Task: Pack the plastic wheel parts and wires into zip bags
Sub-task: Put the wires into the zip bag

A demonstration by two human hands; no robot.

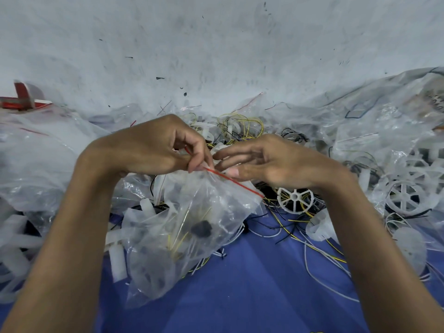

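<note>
We judge one bag (192, 224) filled: our left hand (153, 150) pinches its zip (235, 181), right hand (271, 162) slack beside it; loose wheels (295, 197) and wires (240, 123) remain.

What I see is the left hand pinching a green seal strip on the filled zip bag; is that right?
Not quite: the head view shows the seal strip is red, not green. The left hand does pinch it on the filled zip bag.
</note>
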